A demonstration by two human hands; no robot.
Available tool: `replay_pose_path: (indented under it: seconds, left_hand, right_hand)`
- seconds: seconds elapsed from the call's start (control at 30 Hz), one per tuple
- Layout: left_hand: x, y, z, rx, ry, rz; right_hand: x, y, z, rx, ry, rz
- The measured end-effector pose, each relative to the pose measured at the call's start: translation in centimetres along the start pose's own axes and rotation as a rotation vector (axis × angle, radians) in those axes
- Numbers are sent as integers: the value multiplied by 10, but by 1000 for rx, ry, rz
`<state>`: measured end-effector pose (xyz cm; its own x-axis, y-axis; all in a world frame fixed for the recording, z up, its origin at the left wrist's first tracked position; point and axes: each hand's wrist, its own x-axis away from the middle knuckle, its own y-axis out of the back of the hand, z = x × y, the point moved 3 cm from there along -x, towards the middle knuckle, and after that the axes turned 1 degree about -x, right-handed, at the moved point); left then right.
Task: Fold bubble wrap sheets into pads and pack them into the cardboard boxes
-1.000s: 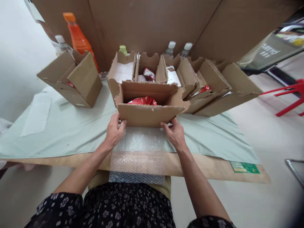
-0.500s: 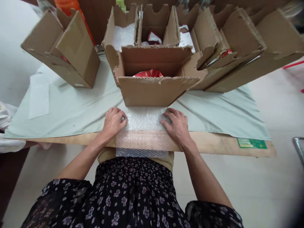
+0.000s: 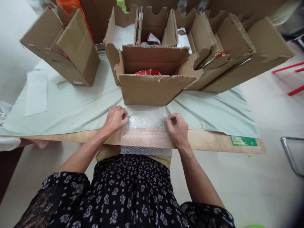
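A sheet of clear bubble wrap lies across the table's front edge, its near end hanging over toward my lap. My left hand pinches its left side near the far corner, with thumb and fingers together. At the opposite side my right hand has thumb and forefinger closed on the right edge. Just beyond the sheet stands a cardboard bin with something red inside.
Behind it, several open cardboard bins stand in a row, and another bin is at the left. A white flat piece lies on the green cloth. A green card rests near the front right edge.
My right hand has shifted slightly toward me and its fingers have curled closed on the bubble wrap's edge. My left fingers have closed in a pinch. The view has moved a little.
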<state>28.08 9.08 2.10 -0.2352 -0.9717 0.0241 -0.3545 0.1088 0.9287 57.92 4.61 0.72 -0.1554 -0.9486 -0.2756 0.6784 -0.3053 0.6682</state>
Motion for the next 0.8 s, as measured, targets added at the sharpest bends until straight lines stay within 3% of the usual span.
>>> replay_pose_path:
  seconds: [0.17, 0.3, 0.4, 0.47, 0.57, 0.67, 0.8]
  left_hand:
    - [-6, 15, 1, 65, 46, -103]
    - [-1, 15, 0, -46, 106, -165]
    - [19, 8, -14, -103, -4, -248]
    - [33, -4, -29, -108, -164, -264]
    - [44, -30, -48, -127, -384, -133]
    - [46, -46, -42, -152, -424, 25]
    - [63, -33, -12, -149, -377, 82]
  right_hand:
    - [-5, -9, -1, -38, 11, -46]
    - [-13, -9, -7, 128, 39, -15]
    - [-2, -1, -2, 227, 100, -83]
    - [12, -6, 11, 253, 194, -33]
    - [32, -29, 36, 299, 394, 199]
    - [45, -36, 35, 398, 455, 340]
    - [65, 14, 0, 520, 320, 176]
